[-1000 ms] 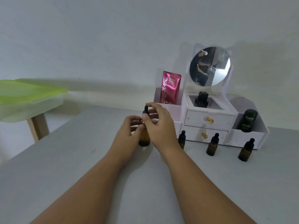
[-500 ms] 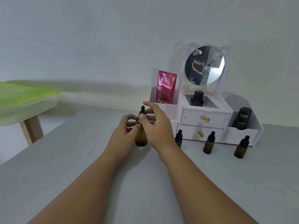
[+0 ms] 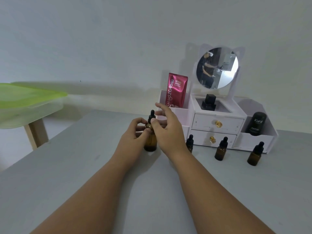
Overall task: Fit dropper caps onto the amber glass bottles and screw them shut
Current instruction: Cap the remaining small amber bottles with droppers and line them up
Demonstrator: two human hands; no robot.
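An amber glass bottle (image 3: 150,142) stands upright on the grey table (image 3: 84,166), with a black dropper cap (image 3: 152,116) sitting on its neck. My left hand (image 3: 135,135) pinches the bottle at its shoulder. My right hand (image 3: 168,129) has its thumb against the cap's collar while its fingers are spread apart above it. Three more amber bottles with black dropper caps on stand to the right: one (image 3: 190,144) partly hidden behind my right wrist, one (image 3: 221,151) in the middle, and one (image 3: 255,156) farthest right.
A white vanity organiser (image 3: 217,122) with drawers and a round mirror (image 3: 217,68) stands at the back of the table. It holds a pink sachet (image 3: 177,90), a black jar (image 3: 208,103) and a black tube (image 3: 256,122). A green-topped side table (image 3: 25,102) is at the left.
My right hand's fingers have opened away from the dropper cap, leaving the thumb at its collar. The view has shifted slightly; the bottle stays in place under my left hand.
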